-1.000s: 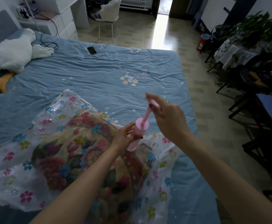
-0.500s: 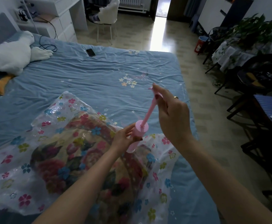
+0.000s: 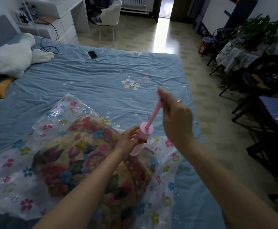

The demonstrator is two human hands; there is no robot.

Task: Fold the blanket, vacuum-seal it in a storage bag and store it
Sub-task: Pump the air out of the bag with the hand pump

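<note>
Pink pump [image 3: 142,136] stands on the bagged blanket [image 3: 78,156], left hand [image 3: 126,139] gripping its barrel, right hand [image 3: 174,118] pinching its plunger.

The handle of the pink pump [image 3: 142,137] is being covered by the blurred right hand [image 3: 176,118]. The pump's base is being hidden behind the left hand [image 3: 126,140]. The storage bag [image 3: 19,162] and the blanket [image 3: 78,159] inside it are being cut off by the lower edge, partly masked by both forearms.
</note>
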